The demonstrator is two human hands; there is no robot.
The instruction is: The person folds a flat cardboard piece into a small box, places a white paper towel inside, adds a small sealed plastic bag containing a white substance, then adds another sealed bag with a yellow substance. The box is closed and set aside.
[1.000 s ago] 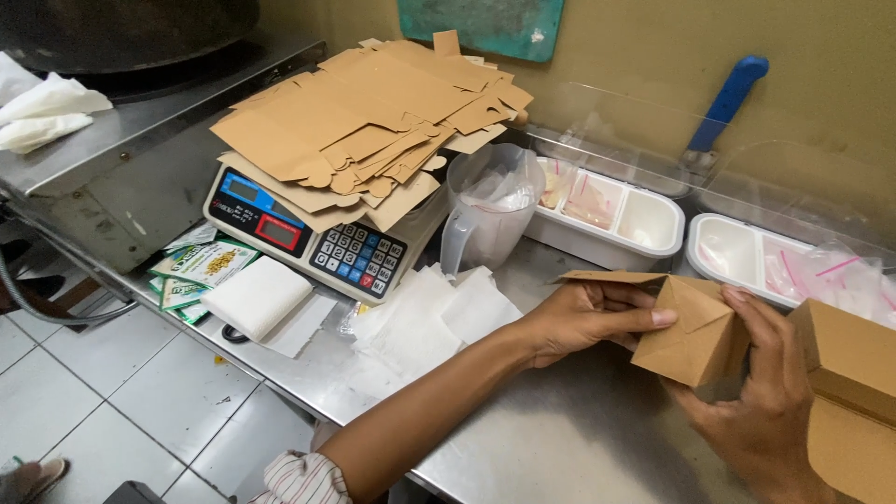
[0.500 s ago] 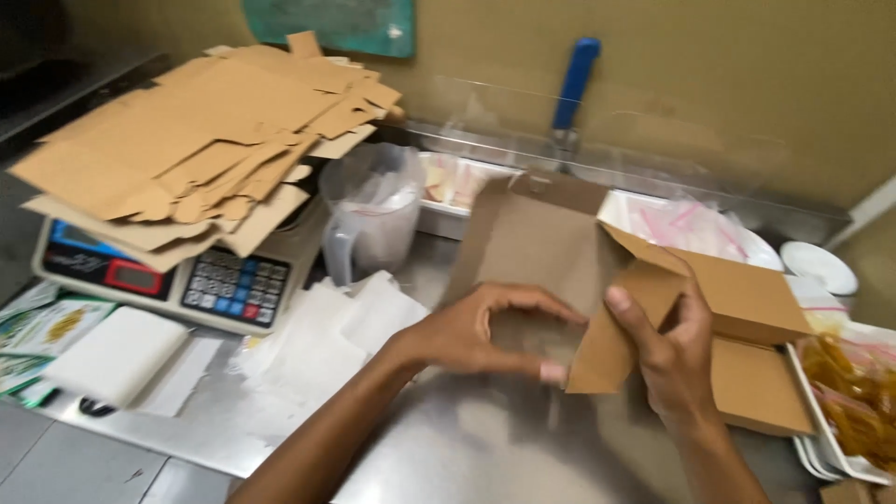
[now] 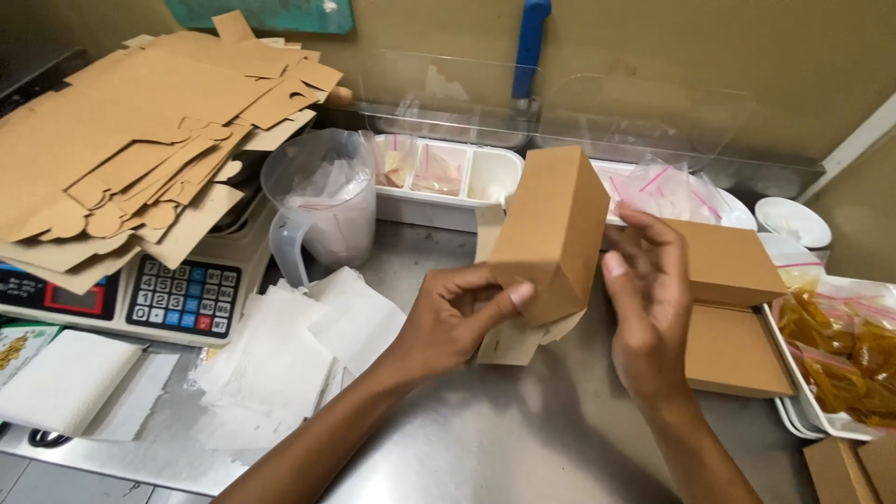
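Above the brushed steel counter, both hands are holding a plain brown cardboard box, half folded, tilted up on one corner. The left hand is curling around its lower edge, thumb pressing the near face and fingers tucked under, where loose flaps are hanging down. The right hand is lying against the box's right side with fingers mostly straight, touching rather than clasping it.

Behind the box, a long white divided tray is sitting against the wall, its compartments holding small clear bags with pinkish contents; what exactly is in them is hard to make out. A clear plastic jug with a handle is standing left of it, seemingly lined with a thin crumpled bag. At the right edge, a white tray is holding clear bags of amber-yellow food, partly cut off by the frame. A small white bowl is sitting near the wall beyond it.

Two finished brown cardboard boxes are lying flat just beside the right hand. A stack of flat, die-cut brown cardboard blanks is resting on top of a white digital scale with a keypad, hiding most of its platform. Thin white paper sheets are spreading loosely over the counter beside the scale, soft and slightly wrinkled. A blue handle is hanging on the tan wall, its lower end hidden.
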